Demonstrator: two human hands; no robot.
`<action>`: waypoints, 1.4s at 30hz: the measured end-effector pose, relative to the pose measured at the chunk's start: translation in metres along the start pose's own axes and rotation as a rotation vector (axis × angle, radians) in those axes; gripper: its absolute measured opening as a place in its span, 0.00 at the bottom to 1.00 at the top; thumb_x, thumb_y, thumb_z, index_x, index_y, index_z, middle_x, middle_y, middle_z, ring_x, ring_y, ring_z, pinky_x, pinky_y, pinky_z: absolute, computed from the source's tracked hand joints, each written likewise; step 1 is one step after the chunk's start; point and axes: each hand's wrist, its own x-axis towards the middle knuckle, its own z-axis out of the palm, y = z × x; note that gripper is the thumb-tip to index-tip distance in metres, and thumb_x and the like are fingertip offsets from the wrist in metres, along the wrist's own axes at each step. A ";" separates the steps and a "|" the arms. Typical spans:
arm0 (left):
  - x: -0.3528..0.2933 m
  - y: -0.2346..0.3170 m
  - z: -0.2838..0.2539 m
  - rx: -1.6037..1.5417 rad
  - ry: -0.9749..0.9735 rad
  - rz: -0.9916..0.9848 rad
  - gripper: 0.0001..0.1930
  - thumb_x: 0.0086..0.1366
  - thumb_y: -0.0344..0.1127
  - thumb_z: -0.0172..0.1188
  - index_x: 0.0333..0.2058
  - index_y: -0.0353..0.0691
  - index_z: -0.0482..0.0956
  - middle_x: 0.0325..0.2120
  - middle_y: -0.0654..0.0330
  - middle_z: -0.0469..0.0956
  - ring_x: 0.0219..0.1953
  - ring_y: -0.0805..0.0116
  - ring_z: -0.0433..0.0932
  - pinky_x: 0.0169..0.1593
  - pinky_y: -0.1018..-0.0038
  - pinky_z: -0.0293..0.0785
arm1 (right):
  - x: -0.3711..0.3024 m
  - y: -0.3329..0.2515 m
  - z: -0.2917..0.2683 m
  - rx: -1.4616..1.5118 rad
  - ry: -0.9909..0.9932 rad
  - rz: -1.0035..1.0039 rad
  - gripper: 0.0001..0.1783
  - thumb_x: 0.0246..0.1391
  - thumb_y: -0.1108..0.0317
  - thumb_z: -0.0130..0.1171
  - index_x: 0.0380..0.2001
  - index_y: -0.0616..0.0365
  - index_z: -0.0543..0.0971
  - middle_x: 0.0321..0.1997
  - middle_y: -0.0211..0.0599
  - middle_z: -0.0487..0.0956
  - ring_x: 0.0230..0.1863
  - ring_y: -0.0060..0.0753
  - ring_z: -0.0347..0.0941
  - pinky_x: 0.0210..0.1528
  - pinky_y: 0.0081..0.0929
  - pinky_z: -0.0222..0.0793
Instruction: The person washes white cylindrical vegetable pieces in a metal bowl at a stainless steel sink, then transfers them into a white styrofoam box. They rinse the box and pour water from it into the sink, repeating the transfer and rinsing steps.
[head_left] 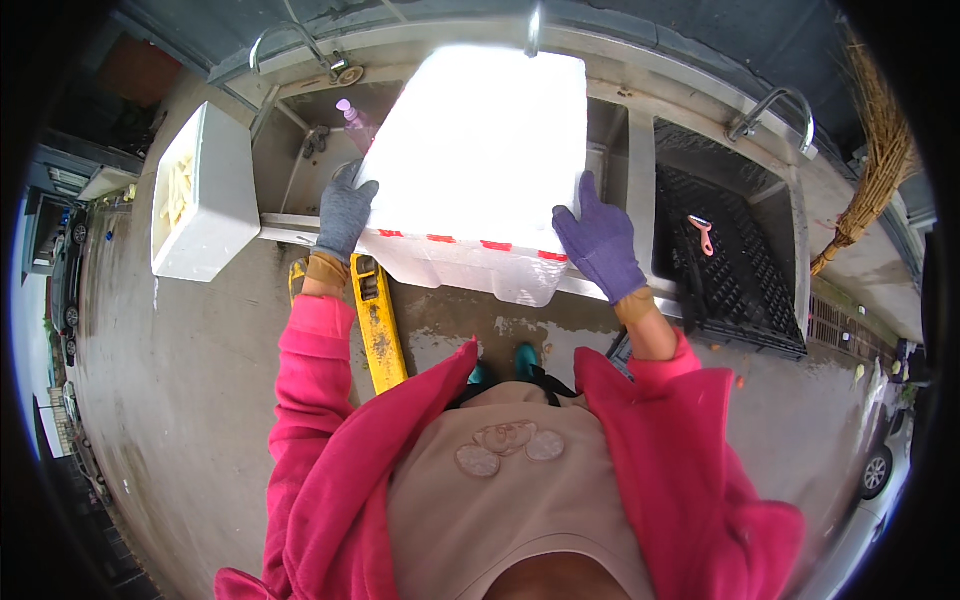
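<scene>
Foam box (478, 150) is gripped at near-left corner by gloved left hand (344, 214), near-right by gloved right hand (604, 242). Box is held over sink (641, 175); rim contact can't be told. Peeler (706, 238) is seen on black crate (748, 285).

Metal sinks (641, 170) with curved taps (743, 127) line a wall in an outdoor washing yard, where a twig broom (873, 160) stands alongside, a drain grate (838, 328) cuts the wet-patched concrete ground (200, 400) and cars (886, 515) sit on either side.
</scene>
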 end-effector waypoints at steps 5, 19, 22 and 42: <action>0.005 -0.009 0.003 0.039 0.025 0.031 0.25 0.56 0.33 0.61 0.53 0.30 0.73 0.43 0.46 0.80 0.43 0.61 0.79 0.50 0.71 0.72 | 0.003 -0.006 -0.004 0.133 -0.059 0.188 0.41 0.55 0.50 0.52 0.59 0.77 0.61 0.20 0.57 0.76 0.25 0.57 0.75 0.31 0.46 0.70; 0.003 -0.005 0.001 -0.035 -0.009 -0.028 0.24 0.57 0.33 0.60 0.52 0.30 0.73 0.42 0.47 0.80 0.42 0.61 0.79 0.49 0.71 0.72 | 0.001 -0.001 0.005 0.066 0.045 0.057 0.40 0.55 0.52 0.51 0.56 0.81 0.60 0.16 0.53 0.74 0.20 0.57 0.74 0.25 0.47 0.71; 0.004 -0.009 0.002 -0.056 0.004 -0.018 0.23 0.56 0.35 0.62 0.51 0.31 0.75 0.42 0.46 0.80 0.42 0.56 0.79 0.49 0.69 0.73 | 0.002 -0.003 0.000 0.060 -0.005 0.085 0.41 0.54 0.50 0.52 0.58 0.78 0.60 0.19 0.56 0.75 0.24 0.58 0.75 0.29 0.47 0.70; 0.003 -0.008 0.003 -0.105 0.010 -0.031 0.24 0.57 0.34 0.61 0.52 0.31 0.74 0.40 0.47 0.80 0.38 0.61 0.79 0.45 0.71 0.74 | 0.004 -0.005 0.000 0.159 -0.044 0.208 0.43 0.54 0.47 0.54 0.60 0.74 0.61 0.24 0.59 0.77 0.28 0.59 0.75 0.34 0.49 0.70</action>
